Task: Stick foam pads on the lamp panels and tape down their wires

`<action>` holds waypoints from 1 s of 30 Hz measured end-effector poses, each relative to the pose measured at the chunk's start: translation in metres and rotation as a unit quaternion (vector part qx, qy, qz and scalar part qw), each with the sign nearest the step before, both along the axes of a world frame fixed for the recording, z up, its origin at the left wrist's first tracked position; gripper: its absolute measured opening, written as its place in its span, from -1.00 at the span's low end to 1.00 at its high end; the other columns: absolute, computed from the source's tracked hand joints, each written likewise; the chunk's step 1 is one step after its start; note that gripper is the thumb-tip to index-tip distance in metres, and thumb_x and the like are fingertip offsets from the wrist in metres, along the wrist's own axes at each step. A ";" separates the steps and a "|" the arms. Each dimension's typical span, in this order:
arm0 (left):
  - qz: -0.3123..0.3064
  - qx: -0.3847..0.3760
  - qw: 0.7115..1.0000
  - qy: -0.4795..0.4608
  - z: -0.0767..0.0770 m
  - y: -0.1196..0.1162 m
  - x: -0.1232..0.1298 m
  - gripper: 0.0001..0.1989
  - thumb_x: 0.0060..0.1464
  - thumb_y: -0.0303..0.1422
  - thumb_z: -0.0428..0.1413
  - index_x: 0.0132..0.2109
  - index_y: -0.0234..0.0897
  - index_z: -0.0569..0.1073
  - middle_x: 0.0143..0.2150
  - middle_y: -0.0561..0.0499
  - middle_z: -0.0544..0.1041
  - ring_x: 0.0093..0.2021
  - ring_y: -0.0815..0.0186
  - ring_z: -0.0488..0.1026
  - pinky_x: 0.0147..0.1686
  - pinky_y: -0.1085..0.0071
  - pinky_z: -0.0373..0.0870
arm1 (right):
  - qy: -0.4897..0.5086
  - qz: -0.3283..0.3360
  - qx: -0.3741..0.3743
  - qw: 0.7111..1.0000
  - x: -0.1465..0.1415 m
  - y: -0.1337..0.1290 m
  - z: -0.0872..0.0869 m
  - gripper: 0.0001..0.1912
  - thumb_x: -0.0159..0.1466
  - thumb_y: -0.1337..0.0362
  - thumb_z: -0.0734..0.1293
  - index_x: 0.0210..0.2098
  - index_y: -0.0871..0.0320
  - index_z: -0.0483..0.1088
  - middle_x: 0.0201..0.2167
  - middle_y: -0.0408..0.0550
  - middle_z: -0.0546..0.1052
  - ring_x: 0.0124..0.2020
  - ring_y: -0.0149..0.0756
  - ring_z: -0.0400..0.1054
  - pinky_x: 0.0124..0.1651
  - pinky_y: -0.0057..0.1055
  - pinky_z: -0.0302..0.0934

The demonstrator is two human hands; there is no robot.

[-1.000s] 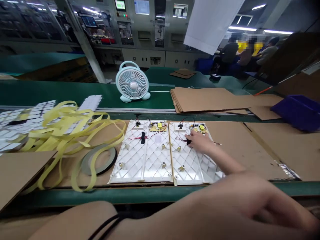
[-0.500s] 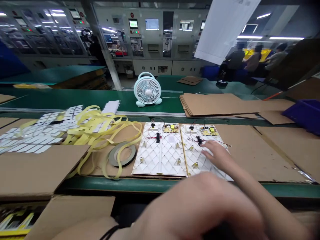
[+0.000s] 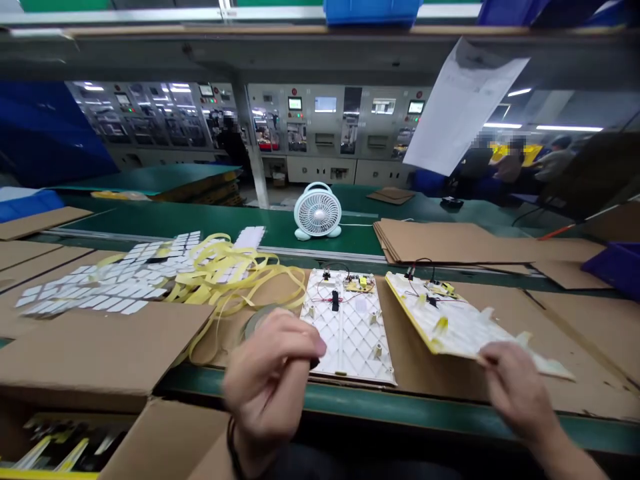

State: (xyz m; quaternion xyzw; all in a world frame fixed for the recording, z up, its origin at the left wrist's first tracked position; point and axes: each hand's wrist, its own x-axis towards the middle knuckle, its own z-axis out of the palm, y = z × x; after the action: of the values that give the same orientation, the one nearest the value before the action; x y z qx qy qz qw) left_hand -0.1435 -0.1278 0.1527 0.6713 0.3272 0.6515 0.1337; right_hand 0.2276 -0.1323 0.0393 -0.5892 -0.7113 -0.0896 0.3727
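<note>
The right hand (image 3: 515, 390) pinches the wired panel (image 3: 450, 320) up, tilted off the cardboard (image 3: 575, 333); the left hand (image 3: 267, 373), fingers (image 3: 300, 345) bunched, hovers by the flat second panel (image 3: 345, 333).

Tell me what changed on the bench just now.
The right hand has taken hold of the right panel and lifted it, tilting it askew. The left hand has risen beside the left panel's near corner. The left panel, tape and fan stayed put.
</note>
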 end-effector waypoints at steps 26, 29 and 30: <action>-0.163 -0.484 0.832 -0.216 -0.095 0.076 -0.018 -0.20 0.06 -0.25 0.13 0.35 -0.15 -0.09 0.35 -0.07 0.09 0.24 0.07 0.21 0.12 0.24 0.30 | -0.077 0.173 -0.262 0.946 -0.202 0.278 0.054 -0.57 0.30 -0.01 0.15 0.02 0.02 0.42 -0.09 0.02 0.42 -0.10 -0.18 0.34 -0.03 -0.36 0.15; -0.137 -0.496 0.850 -0.112 -0.105 0.082 -0.027 -0.23 0.10 -0.21 0.08 0.36 -0.20 -0.10 0.35 -0.04 0.09 0.29 0.12 0.12 0.21 0.23 0.17 | -0.082 0.175 -0.281 0.940 -0.206 0.285 0.037 -0.58 0.31 -0.02 0.13 0.02 -0.03 0.42 -0.04 -0.02 0.46 -0.02 -0.15 0.31 0.01 -0.32 0.12; -0.112 -0.494 0.860 -0.065 -0.110 0.082 -0.031 -0.25 0.11 -0.19 0.06 0.35 -0.19 -0.08 0.34 -0.02 0.10 0.30 0.13 0.09 0.24 0.23 0.11 | -0.083 0.169 -0.286 0.940 -0.208 0.287 0.032 -0.57 0.31 -0.02 0.12 0.03 -0.05 0.41 -0.01 -0.04 0.46 0.01 -0.13 0.30 0.02 -0.29 0.11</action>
State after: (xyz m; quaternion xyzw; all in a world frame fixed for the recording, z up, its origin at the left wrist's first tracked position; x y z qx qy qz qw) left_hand -0.1745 -0.0460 0.0432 0.5053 0.5193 0.4276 0.5406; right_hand 0.0200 0.1542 0.0710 -0.5326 -0.8244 0.1331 0.1375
